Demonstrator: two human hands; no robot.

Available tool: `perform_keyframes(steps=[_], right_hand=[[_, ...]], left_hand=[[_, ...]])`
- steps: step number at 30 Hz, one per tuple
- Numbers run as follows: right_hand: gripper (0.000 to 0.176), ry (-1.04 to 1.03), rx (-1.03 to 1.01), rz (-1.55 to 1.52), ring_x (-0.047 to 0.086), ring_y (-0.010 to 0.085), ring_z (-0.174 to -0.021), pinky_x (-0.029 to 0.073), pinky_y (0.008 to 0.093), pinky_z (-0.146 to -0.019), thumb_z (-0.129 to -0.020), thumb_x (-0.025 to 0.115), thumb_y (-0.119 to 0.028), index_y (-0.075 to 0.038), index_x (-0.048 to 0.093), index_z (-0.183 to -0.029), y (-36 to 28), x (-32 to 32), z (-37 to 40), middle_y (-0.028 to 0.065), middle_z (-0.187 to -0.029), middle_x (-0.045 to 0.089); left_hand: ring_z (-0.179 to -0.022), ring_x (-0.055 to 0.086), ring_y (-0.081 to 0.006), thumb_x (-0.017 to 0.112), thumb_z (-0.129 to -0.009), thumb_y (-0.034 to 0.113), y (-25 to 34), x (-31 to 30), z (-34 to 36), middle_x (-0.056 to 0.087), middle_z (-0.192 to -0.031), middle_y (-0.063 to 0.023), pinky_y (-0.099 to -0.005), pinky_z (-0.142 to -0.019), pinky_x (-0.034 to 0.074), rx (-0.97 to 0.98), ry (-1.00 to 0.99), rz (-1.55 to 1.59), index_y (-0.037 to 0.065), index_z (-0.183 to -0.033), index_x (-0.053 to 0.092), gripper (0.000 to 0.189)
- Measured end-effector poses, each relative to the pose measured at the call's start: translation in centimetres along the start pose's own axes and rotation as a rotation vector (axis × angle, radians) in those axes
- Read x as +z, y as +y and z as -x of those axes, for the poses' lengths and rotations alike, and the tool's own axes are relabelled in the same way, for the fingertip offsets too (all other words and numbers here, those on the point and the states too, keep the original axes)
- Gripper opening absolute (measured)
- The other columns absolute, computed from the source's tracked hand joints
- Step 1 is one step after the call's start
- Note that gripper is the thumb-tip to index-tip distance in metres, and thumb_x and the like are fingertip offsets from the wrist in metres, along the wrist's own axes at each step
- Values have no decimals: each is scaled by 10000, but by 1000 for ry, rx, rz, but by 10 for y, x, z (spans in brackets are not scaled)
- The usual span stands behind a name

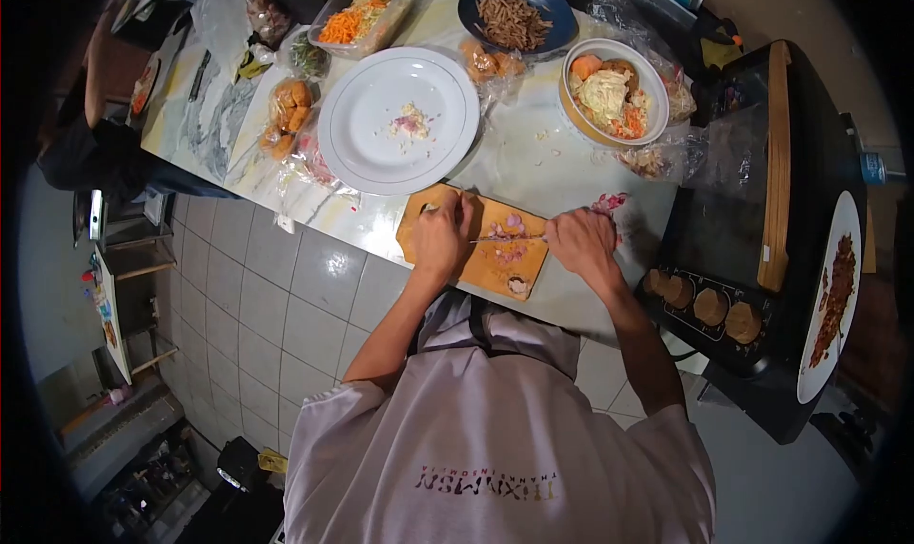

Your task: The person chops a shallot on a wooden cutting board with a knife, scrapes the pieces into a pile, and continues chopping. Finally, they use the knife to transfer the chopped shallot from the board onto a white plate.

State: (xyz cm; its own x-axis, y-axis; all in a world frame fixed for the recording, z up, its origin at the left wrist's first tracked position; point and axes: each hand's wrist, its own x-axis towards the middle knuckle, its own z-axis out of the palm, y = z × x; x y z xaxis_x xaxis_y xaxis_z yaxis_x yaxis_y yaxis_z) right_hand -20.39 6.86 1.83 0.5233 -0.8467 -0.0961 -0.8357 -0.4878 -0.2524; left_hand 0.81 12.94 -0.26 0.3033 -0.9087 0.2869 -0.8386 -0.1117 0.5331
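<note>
A small wooden cutting board (495, 270) lies at the counter's near edge with chopped purple shallot pieces (512, 225) on it. My right hand (583, 239) grips a knife (505, 238) whose blade lies flat across the board, pointing left. My left hand (444, 232) rests curled on the board's left part, at the blade's tip, fingers bent over something too small to make out. A cut shallot end (519, 284) sits near the board's front corner.
Beyond the board stands a white plate (381, 149) with a few chopped bits. Behind are a bowl of mixed vegetables (614, 92), a blue bowl of brown strips (516, 16), a tray of shredded carrot (362, 16), and plastic bags. A black stove (752, 220) stands right.
</note>
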Motion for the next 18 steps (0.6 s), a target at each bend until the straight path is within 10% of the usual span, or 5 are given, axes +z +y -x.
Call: perform_keyframes(steps=[18], right_hand=[[354, 57, -74, 56, 582, 339, -513, 466, 437, -541, -832, 522, -232, -40, 622, -552, -2, -16, -11, 183, -559, 583]], left_hand=[[-506, 566, -398, 607, -867, 206, -1, 1, 2, 575, -594, -216, -464, -472, 425, -180, -31, 143, 46, -744, 550, 210]])
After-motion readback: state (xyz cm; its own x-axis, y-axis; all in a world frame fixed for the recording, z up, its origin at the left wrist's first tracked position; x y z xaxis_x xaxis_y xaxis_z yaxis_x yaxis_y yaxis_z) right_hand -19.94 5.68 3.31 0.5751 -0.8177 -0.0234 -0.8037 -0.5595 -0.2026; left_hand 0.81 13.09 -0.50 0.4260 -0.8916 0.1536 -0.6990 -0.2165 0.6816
